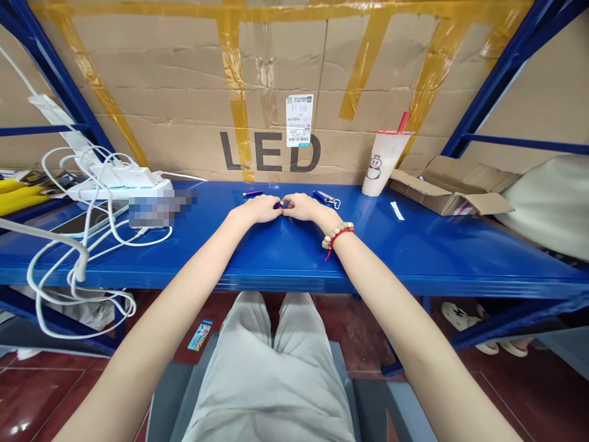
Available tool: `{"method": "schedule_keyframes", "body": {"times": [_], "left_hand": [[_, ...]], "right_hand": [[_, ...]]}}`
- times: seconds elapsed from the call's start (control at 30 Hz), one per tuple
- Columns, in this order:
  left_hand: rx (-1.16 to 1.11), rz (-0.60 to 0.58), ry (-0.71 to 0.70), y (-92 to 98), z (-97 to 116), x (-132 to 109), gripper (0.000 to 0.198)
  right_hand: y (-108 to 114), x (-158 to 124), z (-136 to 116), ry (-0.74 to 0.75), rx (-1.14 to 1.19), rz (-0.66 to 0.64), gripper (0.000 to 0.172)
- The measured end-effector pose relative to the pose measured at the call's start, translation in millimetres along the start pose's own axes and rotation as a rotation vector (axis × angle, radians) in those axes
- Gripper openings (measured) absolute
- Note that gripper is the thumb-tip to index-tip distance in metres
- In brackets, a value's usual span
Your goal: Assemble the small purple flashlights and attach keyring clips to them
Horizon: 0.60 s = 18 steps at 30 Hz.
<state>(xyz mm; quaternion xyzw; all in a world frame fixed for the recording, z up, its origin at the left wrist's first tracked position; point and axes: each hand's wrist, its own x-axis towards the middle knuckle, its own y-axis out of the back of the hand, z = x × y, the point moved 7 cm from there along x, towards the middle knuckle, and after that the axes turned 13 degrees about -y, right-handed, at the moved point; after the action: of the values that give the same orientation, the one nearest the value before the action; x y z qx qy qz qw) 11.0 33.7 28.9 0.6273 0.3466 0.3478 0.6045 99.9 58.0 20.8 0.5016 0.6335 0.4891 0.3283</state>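
My left hand (pixel 261 209) and my right hand (pixel 301 207) meet over the middle of the blue shelf, fingertips almost touching. Closed in my left fingers is a small purple piece (pixel 277 205) with a shiny silvery end, mostly hidden. My right thumb and index finger pinch at that silvery end. Just beyond my left hand lies a short purple metallic tube (pixel 253 193). A small blue cylinder with a silver clip ring (pixel 327 199) rests behind my right wrist, which wears a beaded bracelet and a red cord.
White cables (pixel 99 184), a power strip (pixel 124 178) and a phone (pixel 92 219) crowd the left. On the right stand a drink cup with a red straw (pixel 385 162) and an open cardboard box (pixel 453 184), near a small white strip (pixel 396 211). Large cardboard (pixel 184 92) backs the shelf.
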Motion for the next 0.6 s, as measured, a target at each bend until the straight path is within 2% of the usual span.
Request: {"method": "schedule_keyframes", "body": {"times": [0.3,0.6], "left_hand": [[0.063,0.069,0.006,0.4,3,4,0.036],[0.005,0.156,-0.017,-2.7,-8,10,0.031]], "right_hand": [[3,-4,-4,0.018,-0.073,0.009,0.026],[1,5,6,-0.015,0.069,0.078,0.024]]}}
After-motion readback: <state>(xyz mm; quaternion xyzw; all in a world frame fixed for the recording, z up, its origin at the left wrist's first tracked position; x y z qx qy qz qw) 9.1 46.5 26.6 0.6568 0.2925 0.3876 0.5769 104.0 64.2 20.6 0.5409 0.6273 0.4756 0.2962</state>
